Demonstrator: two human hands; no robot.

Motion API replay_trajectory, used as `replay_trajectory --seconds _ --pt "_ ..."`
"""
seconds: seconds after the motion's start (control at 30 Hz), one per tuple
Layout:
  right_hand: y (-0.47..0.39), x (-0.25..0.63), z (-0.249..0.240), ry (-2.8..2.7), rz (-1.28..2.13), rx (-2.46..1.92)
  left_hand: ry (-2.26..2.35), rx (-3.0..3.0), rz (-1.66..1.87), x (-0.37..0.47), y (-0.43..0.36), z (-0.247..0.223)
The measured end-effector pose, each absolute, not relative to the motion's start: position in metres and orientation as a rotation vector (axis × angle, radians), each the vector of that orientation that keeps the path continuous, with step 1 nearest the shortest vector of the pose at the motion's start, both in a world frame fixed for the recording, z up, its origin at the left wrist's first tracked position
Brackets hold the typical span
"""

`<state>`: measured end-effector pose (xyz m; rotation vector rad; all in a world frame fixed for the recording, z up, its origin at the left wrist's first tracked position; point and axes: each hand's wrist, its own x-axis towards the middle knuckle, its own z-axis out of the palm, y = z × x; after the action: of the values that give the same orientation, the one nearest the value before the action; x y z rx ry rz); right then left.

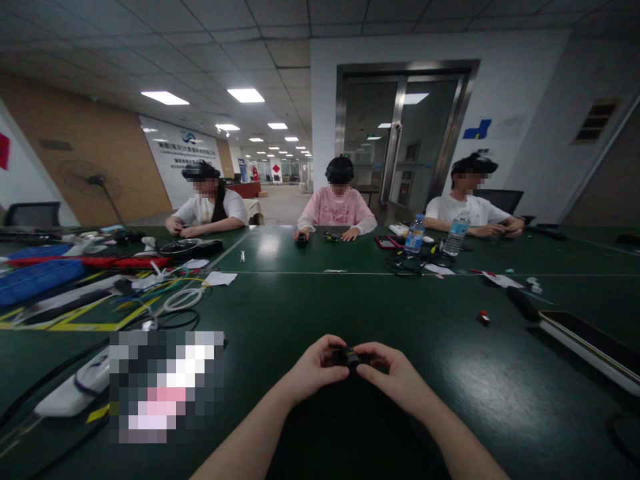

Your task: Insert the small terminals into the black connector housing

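A small black object point(351, 359) with a thin yellowish part on top sits between my two hands, just above or on the dark green table; its exact kind I cannot make out. From the left, my left hand point(320, 367) is closed, pinching the object's left side with thumb and fingertips. My right hand point(387, 367) grips the opposite side in the same way, thumb in front and fingers behind. The fingertips cover both ends of the object.
Left of me lie a white power strip point(75, 387), cables point(184, 300) and a blue tray point(40, 281). A red-and-black small item point(483, 317) and a phone-like slab point(590, 343) lie right. Bottles point(415, 235) stand farther back. Three people sit across the green table point(280, 300).
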<state>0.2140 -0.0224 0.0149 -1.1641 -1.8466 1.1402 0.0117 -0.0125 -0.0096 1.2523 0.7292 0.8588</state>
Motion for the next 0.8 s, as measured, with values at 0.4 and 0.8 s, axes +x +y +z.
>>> replay_trajectory --seconds 0.4,0.8 --pt "-0.0229 0.2147 0.0175 -1.868 1.152 -1.161 0.739 1.245 0.835 0.0107 -0.0118 -0.0104" --pt "-0.0245 0.2161 0.0186 -1.866 1.158 -1.095 0.726 1.250 0.835 0.0101 -0.0120 -0.0091"
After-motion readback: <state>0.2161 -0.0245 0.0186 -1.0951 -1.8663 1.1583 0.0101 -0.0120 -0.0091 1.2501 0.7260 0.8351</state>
